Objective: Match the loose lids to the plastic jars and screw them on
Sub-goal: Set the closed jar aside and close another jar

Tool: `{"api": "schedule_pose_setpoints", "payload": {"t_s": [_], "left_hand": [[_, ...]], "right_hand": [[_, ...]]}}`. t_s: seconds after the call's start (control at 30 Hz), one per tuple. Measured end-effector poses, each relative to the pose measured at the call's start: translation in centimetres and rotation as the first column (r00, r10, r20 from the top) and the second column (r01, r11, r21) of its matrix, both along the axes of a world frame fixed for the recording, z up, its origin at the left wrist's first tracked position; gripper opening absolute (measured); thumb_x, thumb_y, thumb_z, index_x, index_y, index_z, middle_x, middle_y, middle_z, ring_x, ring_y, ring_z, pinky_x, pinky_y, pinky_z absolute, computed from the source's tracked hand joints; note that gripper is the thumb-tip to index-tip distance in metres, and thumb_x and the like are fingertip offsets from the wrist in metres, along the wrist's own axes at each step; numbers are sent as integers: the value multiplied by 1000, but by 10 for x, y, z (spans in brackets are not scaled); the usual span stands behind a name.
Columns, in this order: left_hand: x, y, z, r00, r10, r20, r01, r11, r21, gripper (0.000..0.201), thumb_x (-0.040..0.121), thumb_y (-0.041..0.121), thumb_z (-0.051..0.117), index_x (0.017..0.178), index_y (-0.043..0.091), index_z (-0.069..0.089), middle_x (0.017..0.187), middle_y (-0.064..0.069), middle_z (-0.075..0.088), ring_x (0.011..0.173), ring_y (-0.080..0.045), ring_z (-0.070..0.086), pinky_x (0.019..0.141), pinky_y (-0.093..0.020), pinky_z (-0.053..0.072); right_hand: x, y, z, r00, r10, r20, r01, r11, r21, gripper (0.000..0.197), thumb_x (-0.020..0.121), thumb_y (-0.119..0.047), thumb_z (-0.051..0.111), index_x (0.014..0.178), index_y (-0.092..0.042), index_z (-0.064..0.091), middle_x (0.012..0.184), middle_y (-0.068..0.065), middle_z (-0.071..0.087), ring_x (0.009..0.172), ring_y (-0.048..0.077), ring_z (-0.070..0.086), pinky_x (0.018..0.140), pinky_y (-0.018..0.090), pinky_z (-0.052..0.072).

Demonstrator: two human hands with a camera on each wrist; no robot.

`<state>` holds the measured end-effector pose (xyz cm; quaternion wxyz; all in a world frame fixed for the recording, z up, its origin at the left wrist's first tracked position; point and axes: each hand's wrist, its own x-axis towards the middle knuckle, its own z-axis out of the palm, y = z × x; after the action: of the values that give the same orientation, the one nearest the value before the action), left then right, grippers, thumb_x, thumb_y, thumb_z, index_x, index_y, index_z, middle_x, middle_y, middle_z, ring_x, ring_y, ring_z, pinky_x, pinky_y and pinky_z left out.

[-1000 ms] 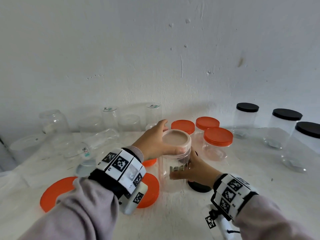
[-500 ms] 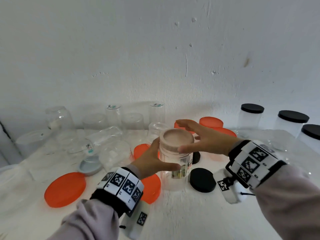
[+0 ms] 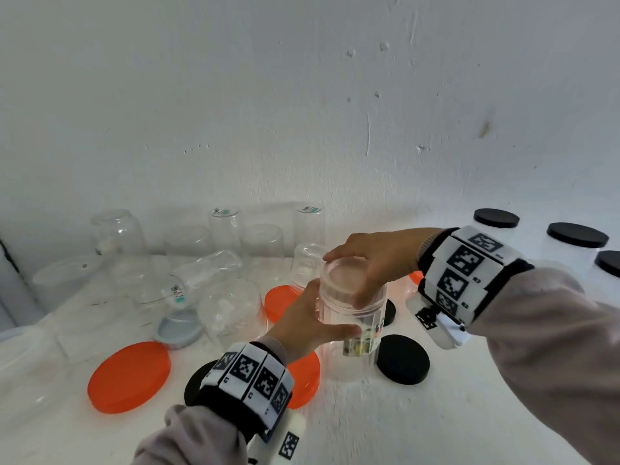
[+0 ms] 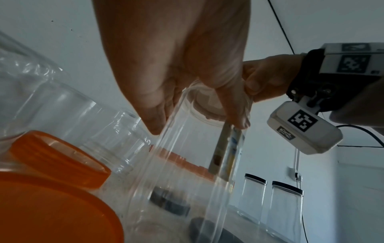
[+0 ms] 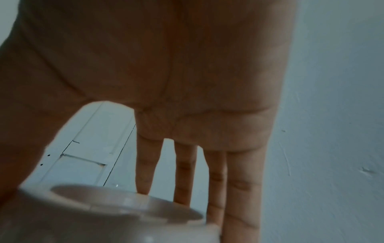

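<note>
Right hand (image 3: 375,260) covers far rim of clear lid (image 3: 342,280); rightmost black-lidded jar (image 3: 607,266) cut off by frame edge.

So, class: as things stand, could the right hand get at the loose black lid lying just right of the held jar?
Probably yes. The black lid lies uncovered below the right hand, but that hand first has to let go of the clear lid.
</note>
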<state>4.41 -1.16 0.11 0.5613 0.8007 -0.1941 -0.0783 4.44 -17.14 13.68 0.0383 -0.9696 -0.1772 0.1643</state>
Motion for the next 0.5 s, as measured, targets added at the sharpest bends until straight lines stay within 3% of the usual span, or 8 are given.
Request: {"api": "schedule_pose_setpoints", "payload": {"t_s": [0.07, 0.17, 0.2, 0.27, 0.33, 0.4, 0.47, 0.5], "left_hand": [[2, 1, 0, 1000, -7, 1, 7, 1000, 8, 93, 60, 42, 87, 136, 31, 35, 127, 12, 57, 121, -9, 51, 103, -29, 40], [3, 2, -1, 1000, -5, 11, 5, 1000, 8, 86, 62, 38, 86, 133, 33, 37, 124, 15, 58, 119, -7, 52, 101, -28, 41], [3, 2, -2, 1000, -3, 14, 3, 1000, 6, 84, 63, 38, 86, 130, 35, 37, 123, 15, 58, 118, -6, 53, 100, -27, 41], [3, 1, -2, 1000, -5, 15, 5, 1000, 6, 81, 63, 37, 86, 128, 37, 37, 122, 16, 58, 118, -6, 53, 97, -25, 41], [3, 2, -2, 1000, -8, 17, 8, 1000, 8, 83, 63, 38, 86, 131, 35, 38, 123, 15, 58, 119, -8, 52, 99, -27, 41], [3, 2, -2, 1000, -13, 16, 13, 1000, 6, 86, 63, 38, 86, 134, 32, 37, 125, 13, 57, 120, -10, 51, 103, -33, 41], [3, 2, -2, 1000, -17, 16, 17, 1000, 10, 87, 64, 38, 86, 135, 31, 36, 127, 12, 56, 122, -12, 50, 104, -35, 41], [4, 2, -2, 1000, -16, 15, 15, 1000, 11, 85, 64, 36, 86, 134, 32, 36, 126, 12, 57, 121, -12, 51, 104, -34, 41]], "right_hand": [[3, 2, 0, 1000, 19, -24, -20, 999, -38, 88, 70, -44, 79, 142, -49, 28, 138, -13, 32, 131, 15, 33, 107, 42, 36], [5, 4, 0, 1000, 14, -1, -14, 997, -81, 87, 67, -54, 78, 140, -49, 31, 136, -14, 35, 126, 16, 40, 102, 39, 41], [6, 4, 0, 1000, 2, 8, -1, 997, -82, 86, 66, -59, 76, 139, -47, 33, 136, -12, 38, 121, 17, 48, 97, 37, 47], [5, 6, -4, 999, -32, 18, 33, 997, -68, 85, 64, -68, 72, 137, -42, 37, 133, -8, 43, 98, 16, 62, 74, 29, 55], [4, 9, -7, 997, -64, 44, 68, 994, -80, 86, 61, -77, 66, 133, -37, 39, 126, -7, 46, 81, 10, 59, 57, 24, 47], [5, 11, -8, 995, -81, 51, 86, 991, -100, 91, 59, -82, 62, 133, -34, 39, 126, -7, 48, 90, 12, 55, 62, 26, 46], [6, 10, -7, 997, -74, 31, 77, 990, -114, 98, 57, -82, 63, 139, -40, 31, 136, -8, 43, 114, 17, 50, 85, 35, 49], [6, 10, -5, 998, -63, 14, 64, 992, -111, 99, 58, -78, 67, 141, -45, 25, 141, -10, 38, 124, 18, 44, 96, 40, 44]]}}
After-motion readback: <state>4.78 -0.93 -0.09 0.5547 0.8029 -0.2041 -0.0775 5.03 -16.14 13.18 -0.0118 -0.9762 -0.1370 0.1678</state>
